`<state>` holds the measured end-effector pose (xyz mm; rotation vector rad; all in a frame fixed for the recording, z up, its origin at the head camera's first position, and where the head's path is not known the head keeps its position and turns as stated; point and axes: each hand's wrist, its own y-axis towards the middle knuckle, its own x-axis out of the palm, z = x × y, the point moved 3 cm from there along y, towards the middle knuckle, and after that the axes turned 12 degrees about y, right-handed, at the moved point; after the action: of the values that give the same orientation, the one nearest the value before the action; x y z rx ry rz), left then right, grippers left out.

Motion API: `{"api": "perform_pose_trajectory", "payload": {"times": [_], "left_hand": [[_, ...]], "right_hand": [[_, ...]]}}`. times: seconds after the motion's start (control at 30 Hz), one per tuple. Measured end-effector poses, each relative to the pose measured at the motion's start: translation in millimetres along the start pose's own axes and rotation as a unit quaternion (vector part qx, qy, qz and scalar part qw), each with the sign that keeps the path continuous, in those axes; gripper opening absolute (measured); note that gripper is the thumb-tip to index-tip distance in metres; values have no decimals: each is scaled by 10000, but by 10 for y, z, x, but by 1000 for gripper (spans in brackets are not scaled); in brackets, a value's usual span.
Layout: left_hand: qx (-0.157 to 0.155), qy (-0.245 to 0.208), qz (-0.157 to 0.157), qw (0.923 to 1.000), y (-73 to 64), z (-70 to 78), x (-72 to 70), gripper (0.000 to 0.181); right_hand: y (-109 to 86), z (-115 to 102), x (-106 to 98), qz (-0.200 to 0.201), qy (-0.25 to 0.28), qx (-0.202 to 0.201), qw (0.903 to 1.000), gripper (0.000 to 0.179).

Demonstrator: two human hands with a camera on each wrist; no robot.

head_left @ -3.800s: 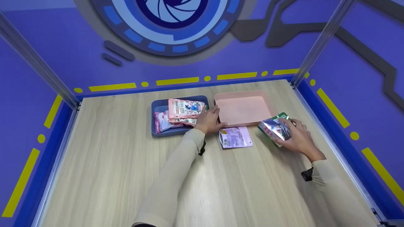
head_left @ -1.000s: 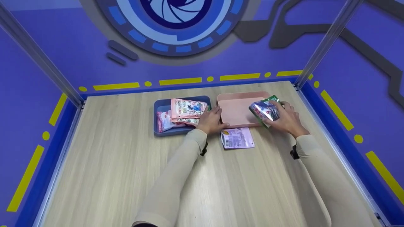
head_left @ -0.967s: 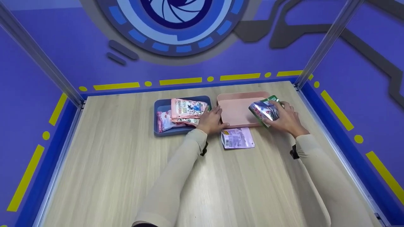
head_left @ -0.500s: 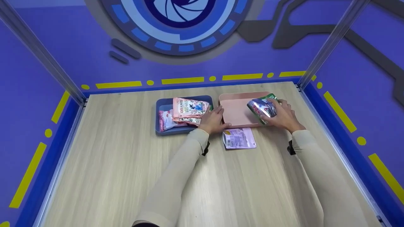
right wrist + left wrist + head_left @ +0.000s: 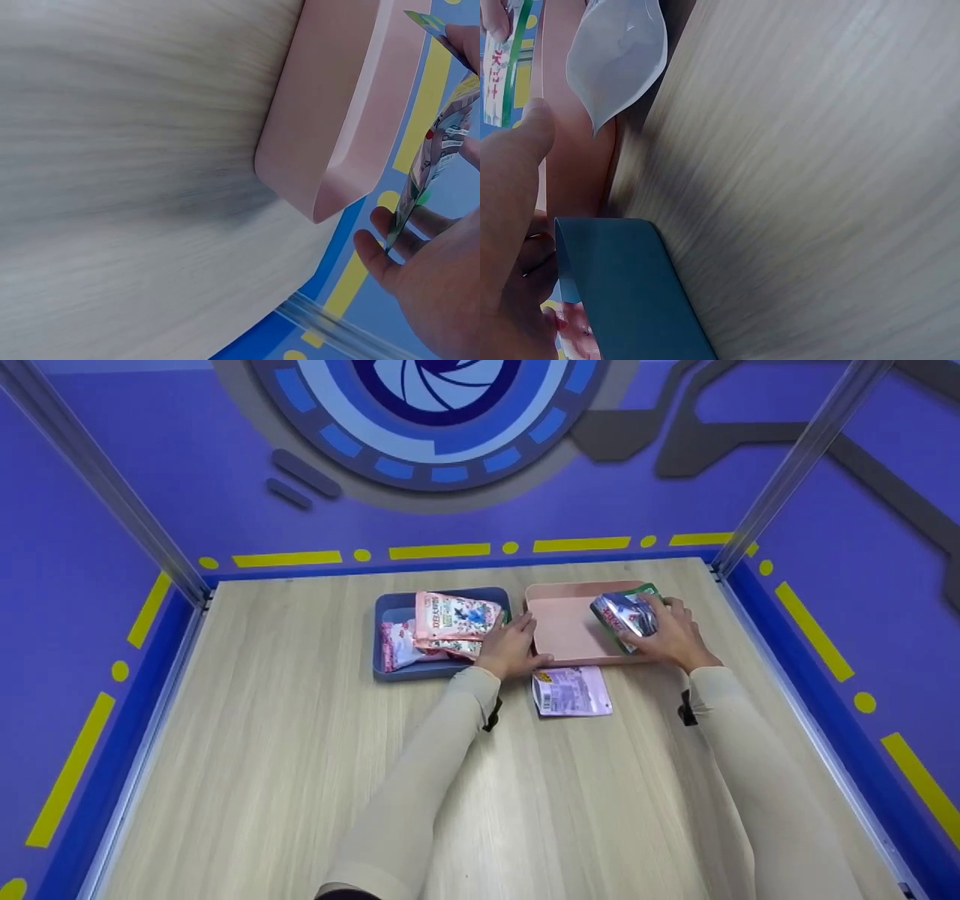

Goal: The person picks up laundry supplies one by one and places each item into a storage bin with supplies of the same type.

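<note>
My right hand [image 5: 673, 637] grips a shiny snack pouch [image 5: 622, 613] with green edges, held tilted over the right part of the pink tray [image 5: 566, 619]. In the right wrist view this pouch [image 5: 435, 150] is seen edge-on above the tray's rim, between thumb and fingers. My left hand [image 5: 511, 646] rests where the pink tray meets the blue tray [image 5: 420, 675], fingers fairly straight and thumb [image 5: 536, 124] out along the pink wall. Inside the blue tray lie a pink patterned packet [image 5: 456, 616] and a pink-white packet [image 5: 401, 646], partly overlapped.
A lilac pouch [image 5: 574, 691] lies on the wooden table [image 5: 300, 750] just in front of the pink tray. Its gaping end [image 5: 619, 56] shows in the left wrist view. Blue-purple panels [image 5: 360, 521] with metal corner posts enclose the table at the back and sides.
From right of the pink tray, my right hand has carried the green-edged pouch left and back until it is over the tray. My left hand stays at the two rims.
</note>
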<state>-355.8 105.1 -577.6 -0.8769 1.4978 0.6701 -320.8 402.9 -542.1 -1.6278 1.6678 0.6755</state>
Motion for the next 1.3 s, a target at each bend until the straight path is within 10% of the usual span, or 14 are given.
{"api": "perform_pose_trajectory", "payload": {"times": [1.3], "left_hand": [[-56, -113, -41, 9999, 9, 5, 7, 88]], "right_hand": [[265, 34, 221, -173, -216, -17, 9996, 101]]}}
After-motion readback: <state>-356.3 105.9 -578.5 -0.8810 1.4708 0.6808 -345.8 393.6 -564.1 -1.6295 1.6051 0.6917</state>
